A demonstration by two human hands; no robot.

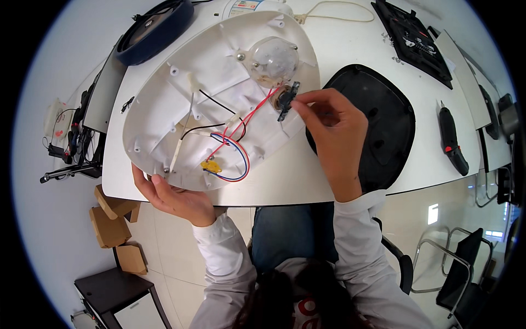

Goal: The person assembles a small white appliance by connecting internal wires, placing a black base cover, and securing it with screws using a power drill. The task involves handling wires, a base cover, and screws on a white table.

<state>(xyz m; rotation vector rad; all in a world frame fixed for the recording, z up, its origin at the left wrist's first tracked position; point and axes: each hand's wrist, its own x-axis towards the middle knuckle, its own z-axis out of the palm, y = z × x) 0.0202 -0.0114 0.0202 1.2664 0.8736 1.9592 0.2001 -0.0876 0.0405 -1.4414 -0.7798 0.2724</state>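
Observation:
A large white plastic shell lies open side up on the white table, with red, black and blue wires and a clear dome part inside. My left hand grips the shell's near edge from below. My right hand pinches a small black round part at the shell's right rim, where the red wires end.
A black oval cover lies right of the shell. A black electric screwdriver rests further right. A dark blue round casing and a black panel sit at the back. Cardboard boxes stand on the floor.

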